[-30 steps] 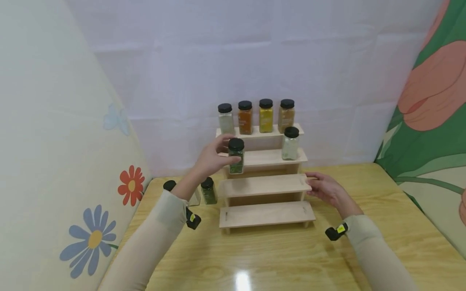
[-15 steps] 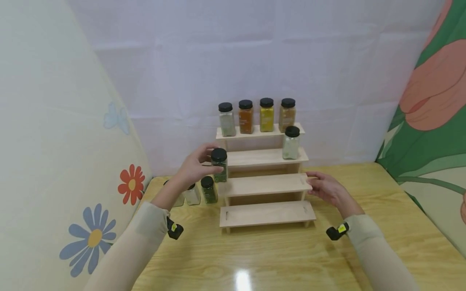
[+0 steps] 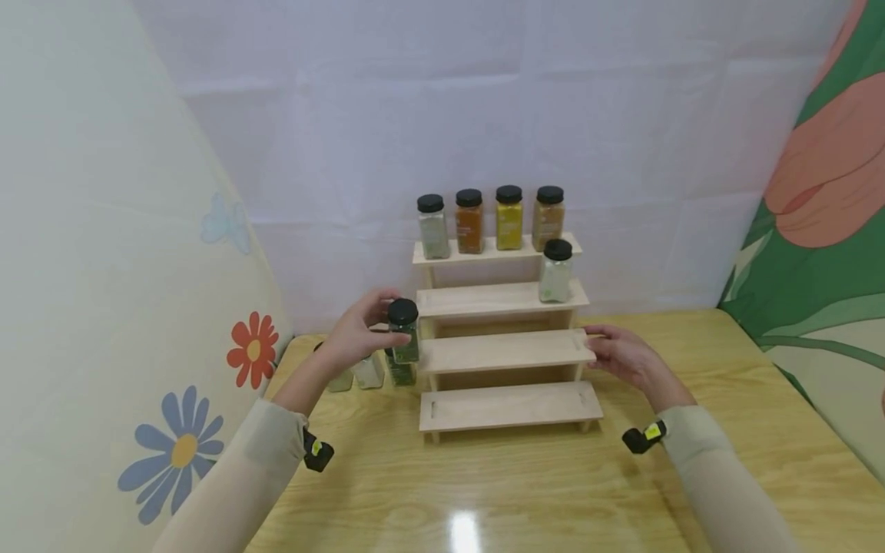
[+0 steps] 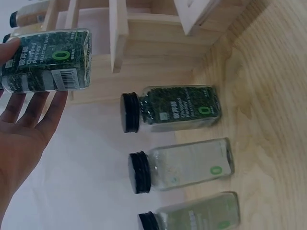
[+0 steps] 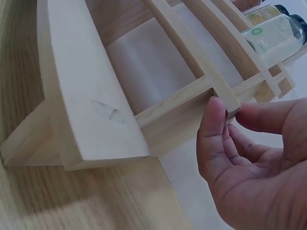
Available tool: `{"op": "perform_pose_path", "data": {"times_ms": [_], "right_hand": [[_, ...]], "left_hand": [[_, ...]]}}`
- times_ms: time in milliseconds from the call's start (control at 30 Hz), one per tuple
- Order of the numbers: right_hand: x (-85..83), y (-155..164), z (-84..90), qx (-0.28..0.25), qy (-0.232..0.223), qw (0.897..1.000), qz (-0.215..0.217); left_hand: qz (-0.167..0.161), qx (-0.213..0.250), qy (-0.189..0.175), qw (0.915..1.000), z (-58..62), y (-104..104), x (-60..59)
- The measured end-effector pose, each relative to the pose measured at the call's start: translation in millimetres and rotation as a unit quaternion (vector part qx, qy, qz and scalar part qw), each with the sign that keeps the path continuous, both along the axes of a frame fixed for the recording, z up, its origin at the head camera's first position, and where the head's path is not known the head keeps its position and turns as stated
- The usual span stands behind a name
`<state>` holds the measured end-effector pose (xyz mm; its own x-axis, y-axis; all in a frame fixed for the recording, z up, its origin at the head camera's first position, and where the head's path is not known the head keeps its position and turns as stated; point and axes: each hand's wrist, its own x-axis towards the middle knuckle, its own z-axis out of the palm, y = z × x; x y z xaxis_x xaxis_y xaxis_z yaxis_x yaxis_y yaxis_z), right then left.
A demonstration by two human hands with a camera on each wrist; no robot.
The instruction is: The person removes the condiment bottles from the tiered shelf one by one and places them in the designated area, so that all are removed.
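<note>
On the rack (image 3: 501,299), five jars; left hand (image 3: 359,334) holds one (image 3: 404,332).

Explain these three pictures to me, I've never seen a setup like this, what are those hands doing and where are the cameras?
No machine here: a person wears one camera on the head and one on each wrist. The head view looks down at a wooden table with a stepped spice rack. The left hand holds a green herb jar by the rack's left end; the left wrist view shows it close, above three jars standing on the table. The right hand touches the right end of a rack step, seen close in the right wrist view. Five more jars stand on the upper steps.
</note>
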<state>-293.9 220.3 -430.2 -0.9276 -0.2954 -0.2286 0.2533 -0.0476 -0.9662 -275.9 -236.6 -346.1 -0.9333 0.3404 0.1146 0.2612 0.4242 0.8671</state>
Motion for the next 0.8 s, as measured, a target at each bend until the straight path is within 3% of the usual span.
{"op": "perform_pose_path", "data": {"times_ms": [300, 467, 633, 800], "right_hand": [[-3.5, 3, 4.3, 0.02, -0.004, 1.0, 0.011], [-4.1, 2, 5.6, 0.056, 0.002, 0.998, 0.017], [-4.0, 2, 7.4, 0.089, 0.009, 0.996, 0.026], [-3.8, 1, 9.7, 0.089, 0.005, 0.996, 0.025]], "left_hand": [[0.009, 0.016, -0.007, 0.9998, -13.4, -13, 8.9], [0.014, 0.031, -0.019, 0.9992, -22.8, -23, 14.2], [0.02, 0.022, -0.024, 0.9993, -32.4, -31, 18.3], [0.016, 0.02, -0.023, 0.9994, -39.0, -35, 21.0]]}}
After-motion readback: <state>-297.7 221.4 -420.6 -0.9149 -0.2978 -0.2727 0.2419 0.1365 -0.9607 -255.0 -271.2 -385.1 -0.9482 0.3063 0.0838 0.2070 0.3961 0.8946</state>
